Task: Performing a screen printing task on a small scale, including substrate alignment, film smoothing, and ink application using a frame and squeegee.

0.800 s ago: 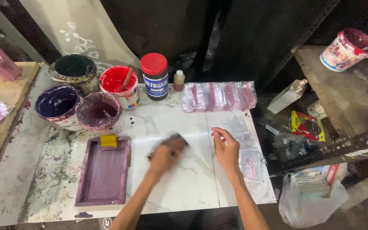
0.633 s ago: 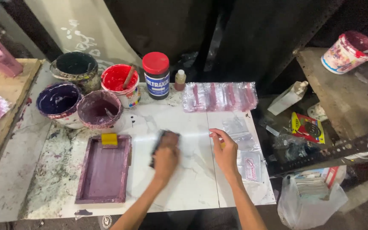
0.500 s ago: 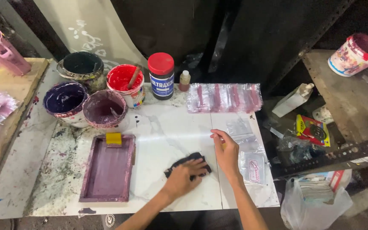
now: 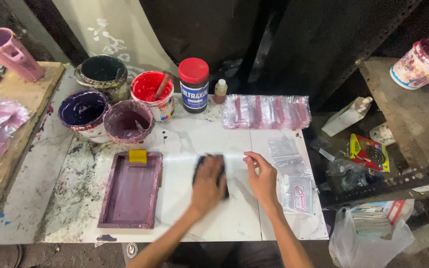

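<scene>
White marble tabletop, paint-stained at left. Left hand pressed flat on dark cloth, just right of purple tray. Right hand, fingers loosely spread, pins clear plastic sheet beside cloth, farther from tray.

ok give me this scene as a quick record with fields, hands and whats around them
left hand: pressed on a dark cloth, blurred
right hand: fingers spread flat on a clear sheet
surface: white marble-look table
left of hands: purple-stained tray with a yellow block
behind: paint tubs, red-lidded jar
right: clear plastic pouches
</scene>
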